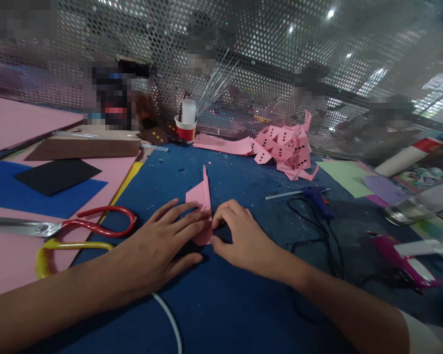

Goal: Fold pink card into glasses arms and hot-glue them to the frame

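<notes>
A small folded piece of pink paper [197, 193] lies on the blue tabletop in front of me, with a narrow strip creased along its right side. My left hand [158, 241] rests flat across its lower part, fingers stretched out and holding nothing. At the paper's lower right edge, my right hand [245, 238] is curled, with thumb and forefinger closed on the edge. The fingers of both hands hide part of the paper. Scissors [96, 226] with one red and one yellow handle lie beyond my left wrist.
A pile of pink paper pieces with black squares [282, 147] sits at the back. Right of my hands are a blue glue gun [319, 200] with its cord and a magenta tool [406, 260]. Coloured sheets [46, 204] cover the left. A cup [186, 132] stands by the perforated metal screen [251, 59].
</notes>
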